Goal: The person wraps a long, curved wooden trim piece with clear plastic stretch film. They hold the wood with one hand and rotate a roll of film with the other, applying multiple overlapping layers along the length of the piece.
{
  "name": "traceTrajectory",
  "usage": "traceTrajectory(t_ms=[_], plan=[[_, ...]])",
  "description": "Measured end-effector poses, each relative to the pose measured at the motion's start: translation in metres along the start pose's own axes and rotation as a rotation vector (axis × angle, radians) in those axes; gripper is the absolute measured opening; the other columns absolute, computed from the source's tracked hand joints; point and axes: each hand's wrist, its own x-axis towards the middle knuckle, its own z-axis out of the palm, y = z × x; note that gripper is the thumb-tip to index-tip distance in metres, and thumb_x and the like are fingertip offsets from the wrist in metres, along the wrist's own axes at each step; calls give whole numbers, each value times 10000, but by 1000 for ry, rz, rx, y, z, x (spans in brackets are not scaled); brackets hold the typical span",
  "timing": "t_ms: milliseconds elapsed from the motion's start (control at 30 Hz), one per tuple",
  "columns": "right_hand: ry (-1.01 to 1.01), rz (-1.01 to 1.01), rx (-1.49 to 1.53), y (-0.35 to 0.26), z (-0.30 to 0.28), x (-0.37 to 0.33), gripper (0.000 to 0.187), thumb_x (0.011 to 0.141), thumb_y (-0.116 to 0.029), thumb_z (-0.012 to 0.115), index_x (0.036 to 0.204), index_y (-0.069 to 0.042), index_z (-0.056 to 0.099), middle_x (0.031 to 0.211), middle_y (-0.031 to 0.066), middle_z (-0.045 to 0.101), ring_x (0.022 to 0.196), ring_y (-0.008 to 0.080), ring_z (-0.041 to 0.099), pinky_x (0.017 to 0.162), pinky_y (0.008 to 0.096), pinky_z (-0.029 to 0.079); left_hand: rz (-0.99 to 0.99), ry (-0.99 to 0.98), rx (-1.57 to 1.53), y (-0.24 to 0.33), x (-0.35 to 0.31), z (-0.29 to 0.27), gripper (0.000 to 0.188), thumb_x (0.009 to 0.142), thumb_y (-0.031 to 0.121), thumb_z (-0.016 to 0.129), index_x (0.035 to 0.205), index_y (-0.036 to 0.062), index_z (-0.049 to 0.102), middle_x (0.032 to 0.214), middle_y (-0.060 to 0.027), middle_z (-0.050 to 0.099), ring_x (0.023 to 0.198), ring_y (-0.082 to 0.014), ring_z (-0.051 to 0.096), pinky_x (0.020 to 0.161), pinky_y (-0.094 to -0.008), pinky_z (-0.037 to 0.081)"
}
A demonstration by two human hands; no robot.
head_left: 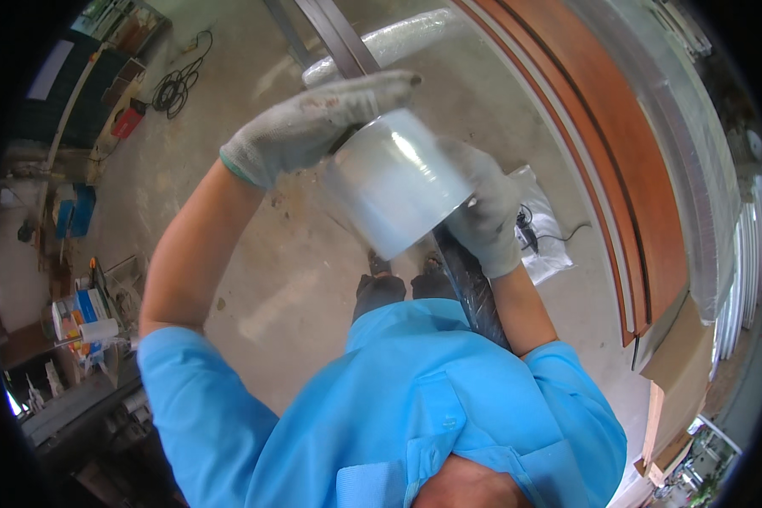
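Note:
A wide roll of clear plastic film [406, 182], smeared by motion, is held up in front of me between my two gloved hands. My left hand [326, 117] lies along the roll's upper-left end, fingers stretched and pressed together; its thumb is hidden. At the roll's right side my right hand [485, 207] is curled, blurred, with its fingertips partly out of sight. A long dark bar [474, 292] passes behind the roll, from beside my right forearm to the top of the view. Its near part has a shiny, film-like surface.
Long reddish-brown panels [610, 152] line the right, near a cardboard piece [677, 372]. A bubble-wrapped bundle [406, 38] lies beyond the bar. On the floor are a plastic sheet [550, 254] with a black corded item [527, 229] and a coiled black cable [175, 89]. A cluttered bench [76, 406] stands left.

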Motion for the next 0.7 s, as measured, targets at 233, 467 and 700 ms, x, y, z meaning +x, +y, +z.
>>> traceTrajectory(t_ms=[233, 467, 700], plan=[[361, 712, 1017, 73, 24, -45, 438, 961, -201, 753, 1321, -11, 590, 1211, 58, 695, 1106, 168, 689, 923, 303, 565, -11, 397, -532, -123, -12, 31, 555, 1025, 431, 661, 1407, 38, 574, 1184, -96, 698, 1054, -204, 680, 930, -388, 547], [200, 576, 626, 116, 19, -68, 501, 991, -265, 708, 1400, -32, 535, 1331, 103, 635, 1178, 196, 668, 944, 326, 578, -156, -135, -805, -178, -15, 117, 619, 1002, 323, 716, 1473, -14, 498, 1354, -152, 643, 1253, -277, 634, 1056, -458, 531], [37, 576, 496, 130, -26, -30, 548, 976, -276, 721, 1422, -32, 518, 1348, 115, 628, 1191, 206, 662, 964, 339, 568, -139, -217, -857, -128, -40, 161, 567, 1051, 310, 644, 1495, -4, 482, 1392, -121, 639, 1233, -230, 648, 1028, -379, 545]])
